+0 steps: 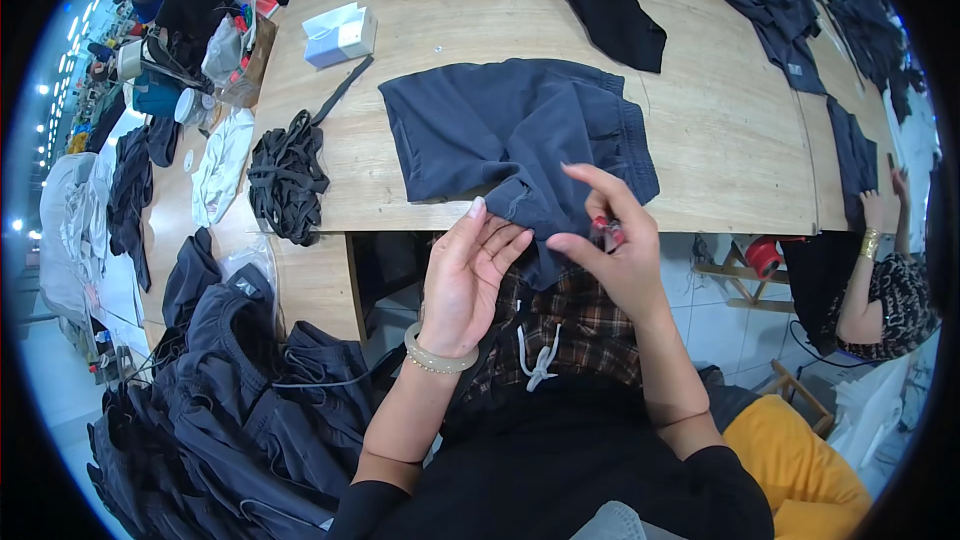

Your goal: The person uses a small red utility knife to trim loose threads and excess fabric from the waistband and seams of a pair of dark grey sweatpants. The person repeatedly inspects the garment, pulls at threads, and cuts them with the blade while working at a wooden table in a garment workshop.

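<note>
A dark blue garment (500,125) lies on the wooden table (720,140), one corner hanging over the near edge. My left hand (465,280) holds that hanging corner from below, thumb pressed on the cloth. My right hand (615,245) pinches the same corner from the right and also grips a small red-handled tool (607,228), mostly hidden in the fingers. A pale bangle sits on my left wrist.
A tangle of black cords (287,175) and a small white box (338,35) lie at the table's left. More dark garments (620,10) cover the far side. A heap of dark garments (240,390) is piled lower left. Another person (885,270) sits at the right.
</note>
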`<state>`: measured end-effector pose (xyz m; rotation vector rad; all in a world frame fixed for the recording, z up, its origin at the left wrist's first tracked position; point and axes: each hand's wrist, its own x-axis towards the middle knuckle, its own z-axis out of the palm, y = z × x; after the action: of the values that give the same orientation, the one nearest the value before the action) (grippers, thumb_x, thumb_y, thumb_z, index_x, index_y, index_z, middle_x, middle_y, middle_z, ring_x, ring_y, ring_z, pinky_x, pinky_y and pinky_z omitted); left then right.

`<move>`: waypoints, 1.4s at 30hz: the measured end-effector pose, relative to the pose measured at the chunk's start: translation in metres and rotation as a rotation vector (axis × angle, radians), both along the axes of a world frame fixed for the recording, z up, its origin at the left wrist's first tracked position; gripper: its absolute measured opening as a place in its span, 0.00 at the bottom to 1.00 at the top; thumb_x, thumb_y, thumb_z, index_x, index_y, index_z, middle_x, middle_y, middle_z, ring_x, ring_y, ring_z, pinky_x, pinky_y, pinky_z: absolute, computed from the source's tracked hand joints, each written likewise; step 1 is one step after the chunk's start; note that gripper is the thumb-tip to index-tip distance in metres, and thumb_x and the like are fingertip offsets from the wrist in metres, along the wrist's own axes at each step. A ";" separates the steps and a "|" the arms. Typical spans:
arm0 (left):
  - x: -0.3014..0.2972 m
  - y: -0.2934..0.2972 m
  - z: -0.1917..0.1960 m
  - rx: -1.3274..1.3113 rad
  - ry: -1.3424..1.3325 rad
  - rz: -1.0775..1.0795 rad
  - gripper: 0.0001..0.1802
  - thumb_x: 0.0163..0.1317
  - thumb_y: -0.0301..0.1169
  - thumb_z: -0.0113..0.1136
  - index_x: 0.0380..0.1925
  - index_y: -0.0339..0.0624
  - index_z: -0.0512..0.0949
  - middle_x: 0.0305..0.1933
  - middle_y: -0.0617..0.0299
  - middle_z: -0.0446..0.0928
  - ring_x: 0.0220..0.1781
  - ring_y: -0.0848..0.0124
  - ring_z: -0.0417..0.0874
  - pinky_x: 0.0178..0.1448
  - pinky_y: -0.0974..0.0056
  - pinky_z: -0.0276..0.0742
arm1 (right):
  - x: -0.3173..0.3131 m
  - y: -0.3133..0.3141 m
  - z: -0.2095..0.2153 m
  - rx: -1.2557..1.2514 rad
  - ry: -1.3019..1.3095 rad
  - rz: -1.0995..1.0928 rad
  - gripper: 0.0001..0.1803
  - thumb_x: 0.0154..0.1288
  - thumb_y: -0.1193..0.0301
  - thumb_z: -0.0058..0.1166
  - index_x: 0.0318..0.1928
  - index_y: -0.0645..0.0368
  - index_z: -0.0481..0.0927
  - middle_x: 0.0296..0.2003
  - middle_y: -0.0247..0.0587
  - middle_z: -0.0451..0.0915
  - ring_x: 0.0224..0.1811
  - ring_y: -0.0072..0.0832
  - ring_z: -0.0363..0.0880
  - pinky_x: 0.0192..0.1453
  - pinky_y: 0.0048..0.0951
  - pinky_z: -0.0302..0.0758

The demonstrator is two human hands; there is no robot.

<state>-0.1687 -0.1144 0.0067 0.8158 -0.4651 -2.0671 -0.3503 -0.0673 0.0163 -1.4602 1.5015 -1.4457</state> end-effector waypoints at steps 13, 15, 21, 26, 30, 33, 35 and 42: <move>-0.006 0.001 -0.003 -0.033 0.024 -0.007 0.27 0.82 0.45 0.42 0.59 0.27 0.71 0.63 0.45 0.76 0.66 0.59 0.78 0.72 0.52 0.74 | -0.039 -0.020 -0.016 0.072 0.095 -0.494 0.19 0.62 0.73 0.71 0.51 0.60 0.79 0.30 0.26 0.67 0.30 0.15 0.66 0.34 0.20 0.67; -0.014 0.000 0.003 -0.058 -0.021 -0.032 0.30 0.81 0.47 0.42 0.63 0.27 0.69 0.62 0.45 0.75 0.68 0.59 0.75 0.76 0.52 0.69 | -0.011 -0.004 -0.004 0.107 0.063 -0.329 0.24 0.59 0.74 0.73 0.55 0.59 0.77 0.31 0.29 0.67 0.31 0.18 0.67 0.34 0.22 0.69; -0.014 -0.004 0.017 -0.214 -0.202 -0.156 0.28 0.80 0.44 0.44 0.63 0.27 0.71 0.59 0.50 0.78 0.64 0.63 0.77 0.74 0.56 0.66 | 0.015 -0.018 -0.037 -0.040 0.147 -0.237 0.16 0.58 0.82 0.66 0.47 0.63 0.81 0.34 0.32 0.72 0.32 0.21 0.71 0.37 0.22 0.70; -0.003 -0.021 0.005 -1.029 -1.167 -0.003 0.24 0.59 0.25 0.71 0.57 0.37 0.78 0.53 0.58 0.81 0.59 0.65 0.80 0.64 0.62 0.73 | -0.009 -0.021 -0.035 0.253 -0.535 -0.015 0.06 0.70 0.78 0.57 0.44 0.65 0.85 0.35 0.26 0.80 0.36 0.14 0.73 0.42 0.21 0.70; -0.021 -0.034 0.018 -1.022 -0.863 -0.098 0.21 0.56 0.22 0.70 0.51 0.37 0.81 0.51 0.57 0.82 0.56 0.63 0.83 0.63 0.63 0.74 | -0.016 -0.021 -0.036 0.357 -0.767 0.121 0.08 0.74 0.71 0.57 0.43 0.62 0.87 0.35 0.23 0.82 0.38 0.09 0.75 0.44 0.19 0.70; -0.029 -0.039 0.015 -1.163 -0.930 -0.148 0.22 0.57 0.21 0.68 0.54 0.36 0.80 0.50 0.58 0.83 0.54 0.62 0.84 0.61 0.63 0.76 | -0.017 -0.023 -0.032 0.349 -0.773 0.124 0.08 0.74 0.69 0.59 0.42 0.61 0.87 0.35 0.23 0.82 0.39 0.09 0.75 0.47 0.18 0.70; -0.029 -0.040 0.011 -1.065 -0.942 -0.208 0.20 0.60 0.20 0.65 0.54 0.35 0.80 0.47 0.59 0.84 0.50 0.68 0.85 0.58 0.65 0.78 | -0.017 -0.026 -0.023 0.394 -0.775 0.089 0.08 0.74 0.69 0.59 0.42 0.61 0.86 0.35 0.23 0.82 0.39 0.10 0.75 0.49 0.18 0.71; -0.015 -0.053 0.001 -0.443 -0.395 -0.374 0.22 0.67 0.16 0.51 0.61 0.34 0.74 0.48 0.56 0.84 0.48 0.77 0.84 0.54 0.72 0.77 | -0.031 -0.036 -0.030 0.350 -0.781 0.106 0.10 0.73 0.72 0.57 0.51 0.62 0.82 0.44 0.27 0.79 0.47 0.13 0.74 0.55 0.21 0.71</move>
<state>-0.1839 -0.1673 0.0080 0.9111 -1.3273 -2.0090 -0.3810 -0.1038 -0.0136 -0.6296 1.0768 -1.3673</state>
